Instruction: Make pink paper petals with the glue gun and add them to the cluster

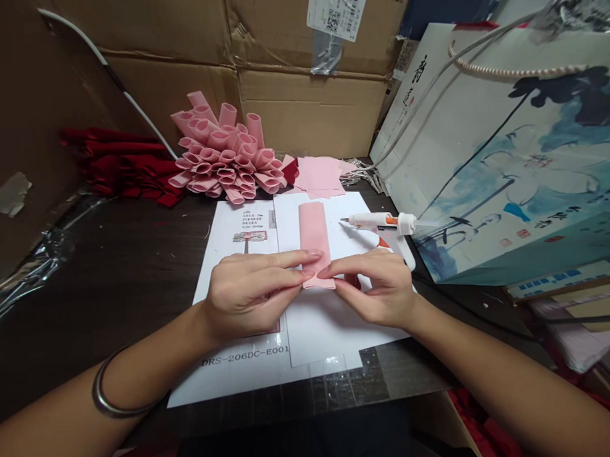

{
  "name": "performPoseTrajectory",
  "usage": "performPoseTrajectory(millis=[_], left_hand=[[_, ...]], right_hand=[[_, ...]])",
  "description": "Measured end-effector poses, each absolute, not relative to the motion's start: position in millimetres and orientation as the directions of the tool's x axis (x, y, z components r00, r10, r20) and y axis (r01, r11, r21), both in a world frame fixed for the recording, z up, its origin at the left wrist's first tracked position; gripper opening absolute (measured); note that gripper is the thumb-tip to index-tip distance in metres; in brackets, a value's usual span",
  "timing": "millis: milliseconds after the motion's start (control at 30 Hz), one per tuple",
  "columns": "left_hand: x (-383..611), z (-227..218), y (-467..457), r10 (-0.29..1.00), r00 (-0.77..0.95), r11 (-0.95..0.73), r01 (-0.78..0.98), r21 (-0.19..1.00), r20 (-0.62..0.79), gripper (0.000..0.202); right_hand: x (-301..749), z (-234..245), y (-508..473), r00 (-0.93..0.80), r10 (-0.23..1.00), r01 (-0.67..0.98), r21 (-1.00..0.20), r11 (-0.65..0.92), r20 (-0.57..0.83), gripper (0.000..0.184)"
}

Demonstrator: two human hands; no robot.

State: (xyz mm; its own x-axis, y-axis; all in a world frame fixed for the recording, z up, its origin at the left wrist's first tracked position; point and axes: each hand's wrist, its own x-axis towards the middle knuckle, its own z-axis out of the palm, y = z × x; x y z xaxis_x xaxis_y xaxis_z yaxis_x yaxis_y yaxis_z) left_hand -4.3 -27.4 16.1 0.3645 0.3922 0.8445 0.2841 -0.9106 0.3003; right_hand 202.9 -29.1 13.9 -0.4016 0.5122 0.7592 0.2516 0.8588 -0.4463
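Between my two hands is a pink rolled tube (313, 229), flattened at its near end, held over white paper (321, 342). My left hand (255, 287) grips its left near edge, fingers closed. On the right side, my right hand (378, 284) pinches the same near end, with the index fingertip on top and the thumb at the corner. Just beyond my right hand a white hot glue gun (382, 223) lies on the paper, its nozzle pointing left. Whether the tube is paper, felt or foam I cannot tell.
Behind stand a pile of pink tubes (225, 149), flat pink sheets (321, 174) and dark red pieces (130, 166). Cardboard boxes (309, 112) wall the back. A large printed paper bag (518, 149) stands at right, with a grey cable (413, 115) hanging before it.
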Motion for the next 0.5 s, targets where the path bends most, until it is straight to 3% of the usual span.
performPoseTrajectory(millis=[500], left_hand=[[-5.2, 15.7, -24.3, 0.382, 0.387, -0.91, 0.316, 0.268, 0.839, 0.018]], right_hand=[[202.9, 13.6, -27.7, -0.406, 0.543, 0.237, -0.489, 0.839, 0.735, 0.015]])
